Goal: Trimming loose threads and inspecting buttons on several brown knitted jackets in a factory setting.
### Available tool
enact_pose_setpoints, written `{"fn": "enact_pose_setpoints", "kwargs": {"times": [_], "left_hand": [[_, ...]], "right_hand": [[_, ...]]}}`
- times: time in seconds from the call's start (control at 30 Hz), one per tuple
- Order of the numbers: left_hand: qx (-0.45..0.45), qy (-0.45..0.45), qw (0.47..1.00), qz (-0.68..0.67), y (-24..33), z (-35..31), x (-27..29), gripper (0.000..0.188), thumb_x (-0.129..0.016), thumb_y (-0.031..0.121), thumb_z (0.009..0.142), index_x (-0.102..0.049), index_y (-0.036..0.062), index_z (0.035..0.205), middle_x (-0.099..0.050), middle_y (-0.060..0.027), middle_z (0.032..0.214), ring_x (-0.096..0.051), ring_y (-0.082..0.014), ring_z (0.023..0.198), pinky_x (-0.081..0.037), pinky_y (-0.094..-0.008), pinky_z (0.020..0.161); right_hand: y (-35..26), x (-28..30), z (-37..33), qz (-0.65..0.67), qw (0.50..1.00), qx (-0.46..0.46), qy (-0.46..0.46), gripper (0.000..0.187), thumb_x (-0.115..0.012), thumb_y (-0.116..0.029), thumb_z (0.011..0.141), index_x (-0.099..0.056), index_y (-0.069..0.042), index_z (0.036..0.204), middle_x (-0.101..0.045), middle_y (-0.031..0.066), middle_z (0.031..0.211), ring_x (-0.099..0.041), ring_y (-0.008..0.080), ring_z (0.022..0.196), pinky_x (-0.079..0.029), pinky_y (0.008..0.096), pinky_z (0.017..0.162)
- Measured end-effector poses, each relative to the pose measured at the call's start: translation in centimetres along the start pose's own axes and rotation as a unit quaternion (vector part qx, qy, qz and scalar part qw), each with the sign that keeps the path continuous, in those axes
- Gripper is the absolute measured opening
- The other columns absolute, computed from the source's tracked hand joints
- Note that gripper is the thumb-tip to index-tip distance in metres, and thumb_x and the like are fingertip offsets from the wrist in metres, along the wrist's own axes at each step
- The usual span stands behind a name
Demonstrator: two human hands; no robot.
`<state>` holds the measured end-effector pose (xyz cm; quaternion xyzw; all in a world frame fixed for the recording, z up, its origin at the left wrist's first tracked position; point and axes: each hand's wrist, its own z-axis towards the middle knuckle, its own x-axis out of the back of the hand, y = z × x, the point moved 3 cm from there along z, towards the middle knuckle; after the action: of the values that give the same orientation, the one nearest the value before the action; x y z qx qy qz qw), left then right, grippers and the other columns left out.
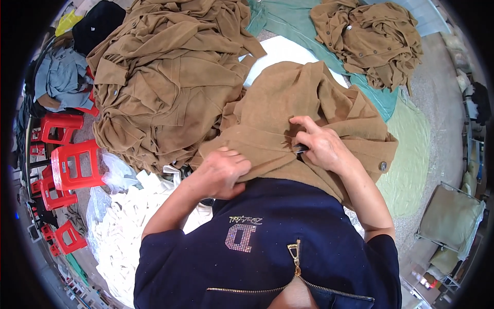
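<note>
A brown knit garment (278,105) with a button near its right edge is spread over my lap. My left hand (220,172) is closed on the garment's near left edge, with its fingers curled over the cloth. Over the middle of the garment, my right hand (321,147) is closed around a small dark tool with a shiny edge (300,149). Most of that tool is hidden by my fingers, so its kind cannot be made out. The cloth is gathered and creased beside the tool's tip.
A large heap of brown garments (170,77) rises at the far left. A smaller brown pile (373,38) lies on green cloth (288,18) at the far right. Red plastic stools (77,165) stand at left, near white cloth scraps (128,232). A covered metal-framed rack (447,219) stands right.
</note>
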<state>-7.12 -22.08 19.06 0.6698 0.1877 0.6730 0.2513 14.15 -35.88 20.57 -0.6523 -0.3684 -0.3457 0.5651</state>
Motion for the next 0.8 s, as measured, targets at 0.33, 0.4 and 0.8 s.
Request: {"fn": "enact_pose_setpoints", "kwargs": {"times": [0.33,0.4,0.8], "left_hand": [[0.024,0.114,0.992,-0.055,-1.1,6.7,0.6,0.029,-0.068,0.022,0.082,-0.060,0.0019,0.101,-0.059,-0.0146,0.098,-0.056,-0.0316,0.096,-0.044,-0.0403,0.085],[0.019,0.143,0.989,-0.015,-0.4,10.2,-1.4,0.026,-0.066,0.020,0.083,-0.063,0.0016,0.101,-0.063,-0.0144,0.094,-0.058,-0.0324,0.098,-0.043,-0.0404,0.089],[0.220,0.114,0.919,-0.308,-5.6,8.3,2.9,0.020,-0.064,0.010,0.086,-0.061,-0.0001,0.103,-0.061,-0.0074,0.081,-0.055,-0.0142,0.074,-0.046,-0.0311,0.068]], "right_hand": [[0.1,1.0,-3.7,0.184,0.974,0.011,0.131,0.029,-0.065,0.009,0.066,-0.063,-0.001,0.093,-0.060,0.0097,0.099,-0.063,0.0266,0.091,-0.052,0.0342,0.073],[-1.3,1.5,-4.5,0.158,0.979,0.025,0.126,0.030,-0.067,0.007,0.065,-0.065,-0.003,0.093,-0.060,0.0099,0.095,-0.063,0.0284,0.087,-0.052,0.0352,0.071],[-3.8,4.5,-7.9,-0.090,0.961,0.029,0.259,0.025,-0.068,-0.002,0.065,-0.066,-0.002,0.090,-0.061,0.0085,0.090,-0.066,0.0233,0.073,-0.055,0.0337,0.059]]}}
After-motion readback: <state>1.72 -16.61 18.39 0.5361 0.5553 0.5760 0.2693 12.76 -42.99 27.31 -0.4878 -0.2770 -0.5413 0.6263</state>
